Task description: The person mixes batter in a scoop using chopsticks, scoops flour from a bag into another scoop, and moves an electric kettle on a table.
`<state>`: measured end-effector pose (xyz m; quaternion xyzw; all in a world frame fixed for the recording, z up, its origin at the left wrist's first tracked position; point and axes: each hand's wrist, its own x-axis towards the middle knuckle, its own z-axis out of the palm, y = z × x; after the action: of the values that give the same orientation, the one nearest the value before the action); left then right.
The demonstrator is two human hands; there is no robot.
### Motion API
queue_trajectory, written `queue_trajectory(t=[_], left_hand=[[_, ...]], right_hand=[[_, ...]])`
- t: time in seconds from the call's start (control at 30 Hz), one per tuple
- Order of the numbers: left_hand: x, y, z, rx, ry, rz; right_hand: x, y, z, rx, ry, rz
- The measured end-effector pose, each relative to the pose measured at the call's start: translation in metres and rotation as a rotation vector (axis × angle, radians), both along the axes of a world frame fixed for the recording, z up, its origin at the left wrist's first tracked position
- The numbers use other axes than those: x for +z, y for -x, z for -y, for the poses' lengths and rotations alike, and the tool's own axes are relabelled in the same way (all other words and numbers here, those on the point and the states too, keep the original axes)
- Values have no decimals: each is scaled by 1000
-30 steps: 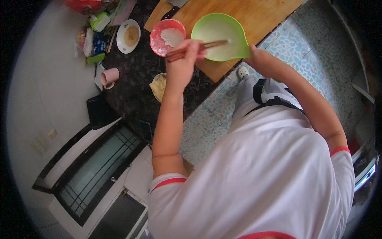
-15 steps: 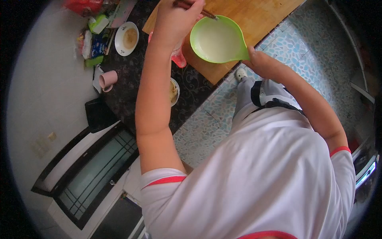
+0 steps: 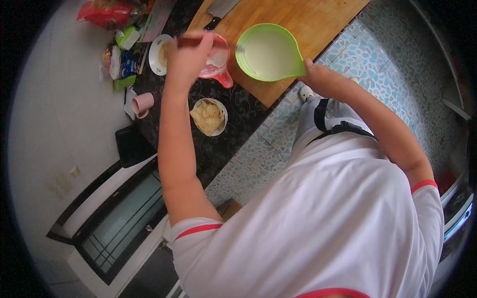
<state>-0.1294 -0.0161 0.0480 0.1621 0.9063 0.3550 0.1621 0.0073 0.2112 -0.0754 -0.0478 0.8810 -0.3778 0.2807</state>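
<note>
My left hand [image 3: 188, 62], blurred by motion, is closed around brown chopsticks [image 3: 191, 43]. It is above the near-left side of a red handled bowl [image 3: 226, 78] with white powder stuck inside. The chopsticks point right, and their blurred tips are near the left rim of a green handled bowl [image 3: 302, 68]. That green bowl holds a smooth, pale, milky liquid [image 3: 271, 53]. My right hand [image 3: 319, 78] grips its handle at the right, over the cutting board's edge. Below the red bowl stands a white bowl [image 3: 226, 119] of pale yellowish pieces [image 3: 207, 116].
A wooden cutting board [image 3: 258, 92] lies on the dark patterned counter [image 3: 233, 134]. A knife [image 3: 221, 9] rests on the board's far end. Left stand a white plate [image 3: 155, 59], a pink mug [image 3: 142, 103] and several packets [image 3: 128, 64]. Tiled floor [image 3: 248, 159] runs alongside.
My left hand has moved left with the chopsticks, away from the green bowl. The red bowl, the knife and the white bowl now show more. My right hand still holds the green bowl.
</note>
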Motion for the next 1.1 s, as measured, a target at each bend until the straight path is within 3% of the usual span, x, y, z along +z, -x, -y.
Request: queue_trajectory(t=[0.03, 0.13, 0.23, 0.3, 0.4, 0.5, 0.57, 0.67, 0.73, 0.8, 0.87, 0.93, 1.0, 1.07, 1.1], left_hand=[[-6, 10, -12, 25, -135, -31], [0, 12, -67, -123, -206, -39], [-3, 23, -43, -165, -203, -113], [1, 25, 5, -345, 203, -360], [18, -48, 9, 164, 137, 200], [3, -90, -17, -92, -68, 230], [-1, -84, -52, -216, 7, 69], [-29, -19, -79, -145, -175, -48], [-16, 10, -73, 15, -261, -23], [-17, 24, -31, 19, -201, -66], [-12, 5, -2, 21, 103, -30], [-25, -50, -7, 210, 39, 266], [-44, -91, -19, -57, -109, 132], [-52, -108, -36, -148, -238, -176], [-59, -110, -32, -175, -188, -171]], right_hand=[[1, 0, 0, -24, 4, 3], [2, 0, 1, -36, -11, 28], [-1, 0, 1, -19, -17, 8], [-3, -1, 1, -40, -6, 4], [-7, -2, 2, -83, 22, -9], [-8, -2, 2, -23, 35, -76], [0, -1, 2, 15, -15, -58], [9, 3, 1, 124, -94, -75], [13, 5, 1, 151, -119, -42], [11, 6, 2, 93, -89, 4], [-2, 3, 4, -52, -4, 61], [-13, 1, 5, -58, 23, -15], [-13, -1, 4, -56, 25, -35], [-1, 0, 2, -48, 4, -9], [3, 1, 2, -49, 20, 29]])
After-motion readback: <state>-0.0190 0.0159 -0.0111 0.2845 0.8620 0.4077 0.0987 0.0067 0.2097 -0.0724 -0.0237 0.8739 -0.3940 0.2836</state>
